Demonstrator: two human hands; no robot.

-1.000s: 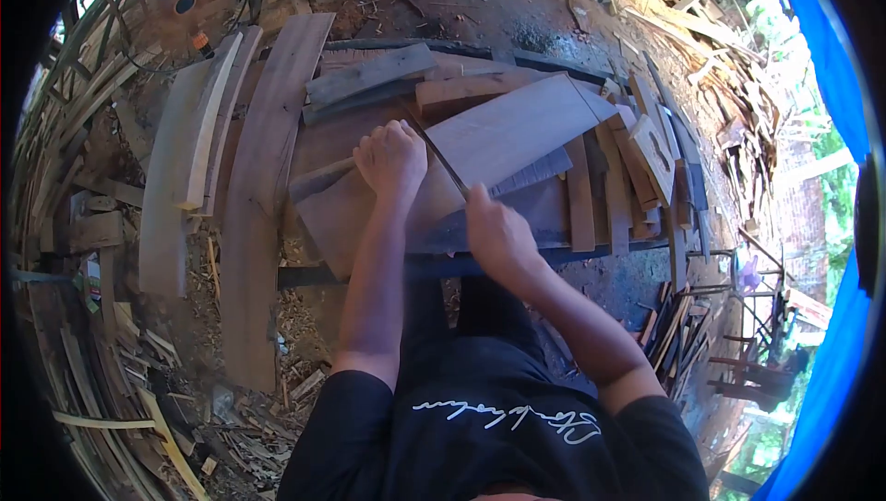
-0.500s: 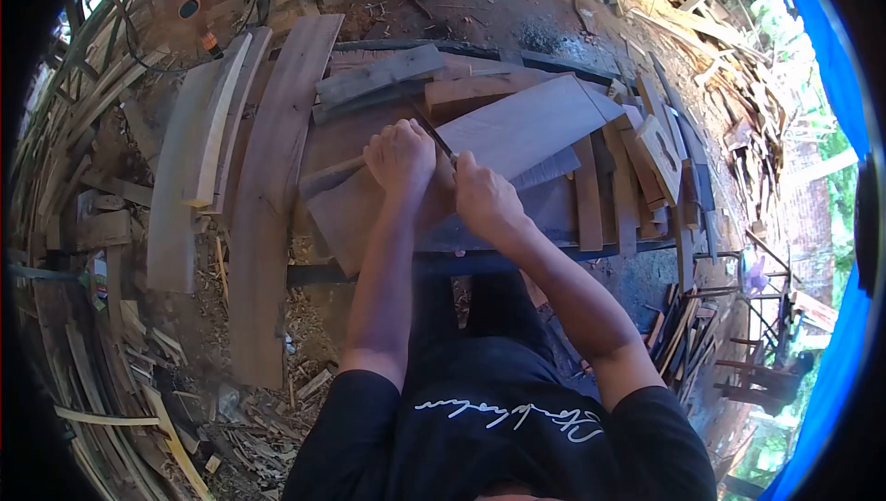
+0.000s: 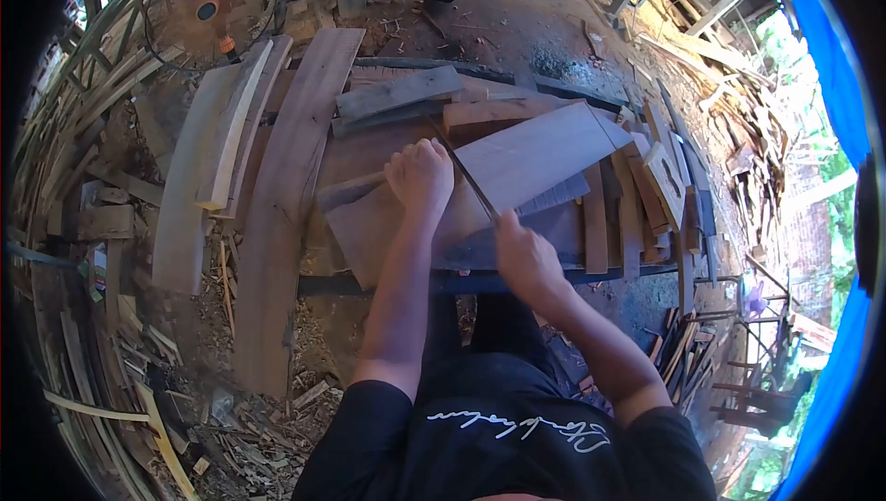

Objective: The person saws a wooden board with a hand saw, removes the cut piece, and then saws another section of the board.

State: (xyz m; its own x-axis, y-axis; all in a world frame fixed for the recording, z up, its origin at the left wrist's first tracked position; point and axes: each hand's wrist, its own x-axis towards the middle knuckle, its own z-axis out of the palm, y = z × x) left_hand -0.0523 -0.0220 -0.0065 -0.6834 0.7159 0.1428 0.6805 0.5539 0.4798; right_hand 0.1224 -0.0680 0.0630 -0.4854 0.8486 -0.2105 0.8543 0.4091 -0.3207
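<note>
My right hand [image 3: 529, 256] is wrapped around the handle end of a handsaw, close to the near side of the bench. The saw's thin dark blade [image 3: 472, 178] shows almost edge-on and slants up and left across a wide pale wooden board [image 3: 531, 150]. Left of the blade, my left hand [image 3: 422, 176] rests closed on the board, knuckles up; its fingertips are hidden. The board lies at an angle over other timber, its lower left part [image 3: 365, 238] reaching toward me.
Long planks [image 3: 281, 215] lie to the left. Short wood blocks [image 3: 397, 95] sit at the bench's far side, and several offcuts [image 3: 628, 215] at its right. A wooden piece with a slot [image 3: 663, 185] leans there. A round fan [image 3: 208, 12] stands at far left; scraps cover the floor.
My right hand has drawn back toward me and slightly right with the saw, so more blade shows. My left hand stays on the board. The whole view has shifted a little.
</note>
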